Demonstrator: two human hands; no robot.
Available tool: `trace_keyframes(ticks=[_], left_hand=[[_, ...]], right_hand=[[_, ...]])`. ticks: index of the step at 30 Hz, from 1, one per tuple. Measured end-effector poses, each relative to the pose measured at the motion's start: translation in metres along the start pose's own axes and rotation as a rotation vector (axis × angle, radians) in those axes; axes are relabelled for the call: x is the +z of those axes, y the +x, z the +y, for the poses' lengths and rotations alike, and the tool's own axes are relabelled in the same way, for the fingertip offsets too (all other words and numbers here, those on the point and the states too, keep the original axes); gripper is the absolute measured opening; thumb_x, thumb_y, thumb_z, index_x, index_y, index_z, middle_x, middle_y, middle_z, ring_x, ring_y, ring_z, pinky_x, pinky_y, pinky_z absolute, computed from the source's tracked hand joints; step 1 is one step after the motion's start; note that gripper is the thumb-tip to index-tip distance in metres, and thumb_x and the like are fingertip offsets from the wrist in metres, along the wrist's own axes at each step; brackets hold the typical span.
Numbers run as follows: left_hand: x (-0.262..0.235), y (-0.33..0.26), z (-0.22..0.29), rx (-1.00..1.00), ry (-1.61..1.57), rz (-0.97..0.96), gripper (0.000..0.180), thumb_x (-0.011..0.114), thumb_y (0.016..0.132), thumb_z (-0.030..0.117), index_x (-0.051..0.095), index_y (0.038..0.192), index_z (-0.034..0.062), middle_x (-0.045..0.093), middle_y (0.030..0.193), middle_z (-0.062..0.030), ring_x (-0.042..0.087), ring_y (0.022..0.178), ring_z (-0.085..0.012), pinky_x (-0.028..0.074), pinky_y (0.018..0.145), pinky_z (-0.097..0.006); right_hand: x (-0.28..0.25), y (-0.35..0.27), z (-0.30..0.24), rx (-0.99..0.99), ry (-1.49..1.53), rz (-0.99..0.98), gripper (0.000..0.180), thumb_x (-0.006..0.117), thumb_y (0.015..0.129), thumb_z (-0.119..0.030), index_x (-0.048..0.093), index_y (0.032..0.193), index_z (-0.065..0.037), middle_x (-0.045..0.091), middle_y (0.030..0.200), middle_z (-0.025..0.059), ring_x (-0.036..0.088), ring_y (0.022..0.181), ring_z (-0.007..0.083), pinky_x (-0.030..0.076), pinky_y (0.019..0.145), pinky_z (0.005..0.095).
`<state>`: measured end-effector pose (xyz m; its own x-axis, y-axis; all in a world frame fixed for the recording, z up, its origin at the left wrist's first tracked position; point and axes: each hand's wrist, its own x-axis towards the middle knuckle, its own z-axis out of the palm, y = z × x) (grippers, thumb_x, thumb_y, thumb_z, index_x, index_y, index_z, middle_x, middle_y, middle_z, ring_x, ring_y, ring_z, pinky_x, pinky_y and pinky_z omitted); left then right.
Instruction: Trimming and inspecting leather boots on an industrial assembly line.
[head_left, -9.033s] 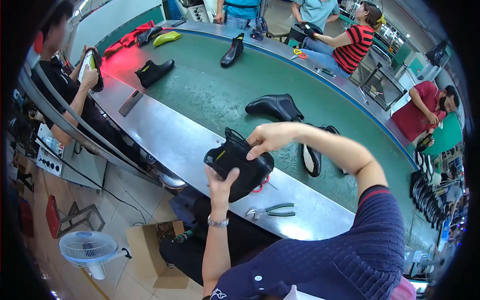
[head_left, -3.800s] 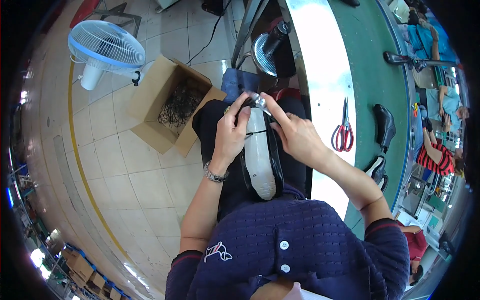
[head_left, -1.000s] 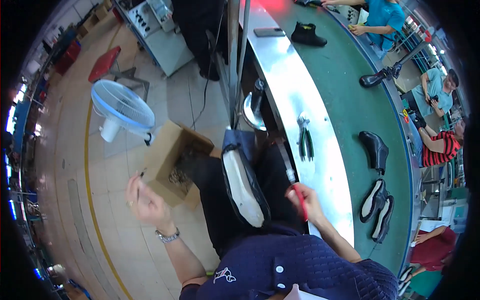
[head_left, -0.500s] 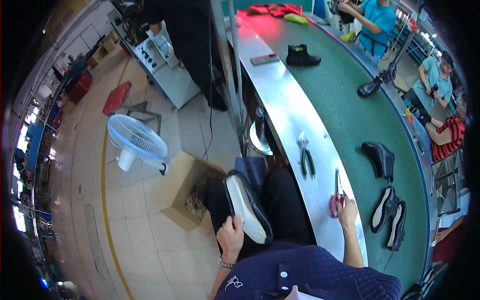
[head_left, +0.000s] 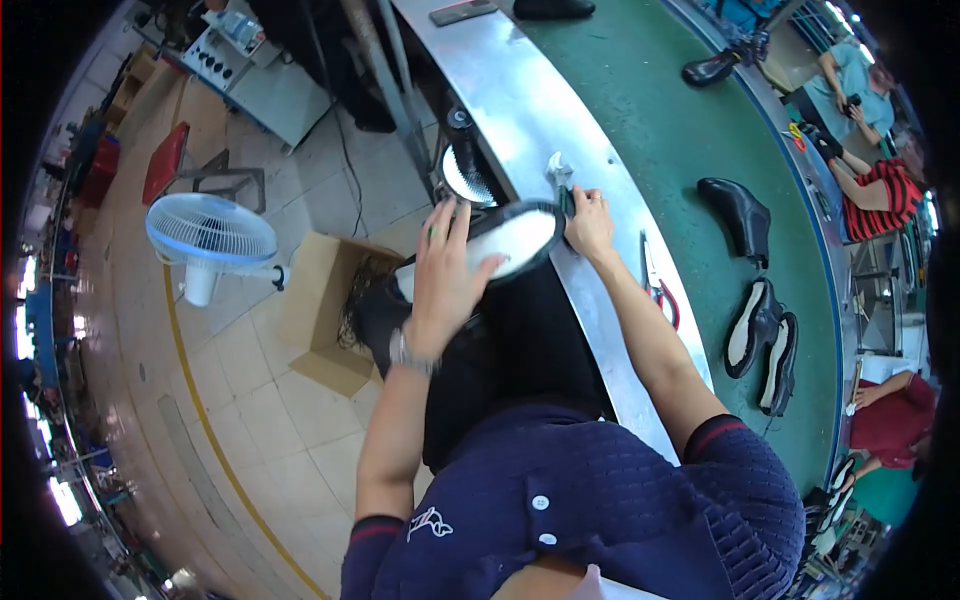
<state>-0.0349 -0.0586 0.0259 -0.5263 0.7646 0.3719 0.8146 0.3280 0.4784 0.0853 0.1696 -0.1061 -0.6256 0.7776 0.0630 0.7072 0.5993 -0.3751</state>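
Note:
A dark shoe with a pale, whitish sole (head_left: 518,244) lies sole up across my lap. My left hand (head_left: 447,272) is over its middle, fingers stretched and spread, thumb on the sole; the hand is slightly blurred. My right hand (head_left: 590,222) is on the metal ledge, just right of the shoe's end. Its fingers close round the handles of green-handled pliers (head_left: 560,174), whose metal head points away from me. Most of the handles are hidden under the hand. Nearer me on the ledge lie red-handled pliers (head_left: 657,284), partly behind my right forearm.
On the green belt (head_left: 640,140) right of the ledge are a black boot (head_left: 738,218) and a pair of shoes (head_left: 752,328). A phone (head_left: 463,12) lies at the ledge's far end. Left on the floor are an open carton (head_left: 318,300) and a fan (head_left: 210,240). Co-workers sit across the belt.
My right hand has left the red-handled pliers and moved left to the green-handled ones. The shoe has swung round, pointing more to the right, and my left hand has spread over it. The view has shifted.

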Motion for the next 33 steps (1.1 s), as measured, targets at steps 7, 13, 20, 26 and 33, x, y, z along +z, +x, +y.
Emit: trace_keyframes(ticks=[7, 13, 20, 26, 33], left_hand=[[0.010, 0.063, -0.065, -0.265, -0.438, -0.472, 0.053, 0.070, 0.082, 0.033, 0.059, 0.123, 0.0014, 0.068, 0.092, -0.0200, 0.065, 0.087, -0.0346, 0.050, 0.079, -0.041], [0.035, 0.057, -0.056, 0.042, 0.090, -0.266, 0.026, 0.052, 0.096, 0.023, 0.059, 0.092, -0.0019, 0.064, 0.080, -0.0206, 0.064, 0.073, -0.0385, 0.051, 0.067, -0.046], [0.044, 0.064, -0.059, -0.074, 0.055, -0.101, 0.030, 0.048, 0.098, 0.025, 0.052, 0.081, 0.0011, 0.062, 0.071, -0.0193, 0.062, 0.068, -0.0373, 0.047, 0.061, -0.049], [0.035, 0.063, -0.066, -0.106, -0.047, -0.126, 0.037, 0.051, 0.097, 0.033, 0.058, 0.078, 0.0015, 0.062, 0.070, -0.0180, 0.061, 0.068, -0.0372, 0.045, 0.060, -0.045], [0.008, 0.053, -0.051, -0.239, -0.190, -0.339, 0.049, 0.065, 0.086, 0.042, 0.062, 0.110, -0.0017, 0.066, 0.088, -0.0213, 0.064, 0.086, -0.0355, 0.048, 0.077, -0.041]], right_hand=[[-0.018, 0.004, 0.040, 0.449, 0.778, -0.552, 0.047, 0.062, 0.088, -0.034, 0.053, 0.119, 0.000, 0.061, 0.094, 0.0127, 0.058, 0.086, 0.0225, 0.045, 0.078, 0.0359], [-0.105, -0.054, -0.001, 0.328, 0.999, -0.565, 0.026, 0.051, 0.099, -0.030, 0.054, 0.111, -0.007, 0.058, 0.077, -0.0013, 0.053, 0.073, 0.0086, 0.040, 0.066, 0.0246], [-0.159, -0.036, -0.049, 0.049, 0.733, -0.832, 0.060, 0.053, 0.097, -0.020, 0.026, 0.148, -0.003, 0.066, 0.089, 0.0043, 0.056, 0.083, 0.0097, 0.044, 0.071, 0.0257], [-0.152, -0.037, -0.061, -0.151, 0.523, -0.808, 0.061, 0.053, 0.098, -0.022, 0.025, 0.148, 0.000, 0.067, 0.093, 0.0051, 0.057, 0.085, 0.0108, 0.045, 0.076, 0.0265], [-0.137, -0.056, -0.052, -0.244, 0.641, -0.699, 0.062, 0.057, 0.096, -0.020, 0.028, 0.147, -0.001, 0.069, 0.101, 0.0110, 0.062, 0.095, 0.0170, 0.046, 0.085, 0.0333]])
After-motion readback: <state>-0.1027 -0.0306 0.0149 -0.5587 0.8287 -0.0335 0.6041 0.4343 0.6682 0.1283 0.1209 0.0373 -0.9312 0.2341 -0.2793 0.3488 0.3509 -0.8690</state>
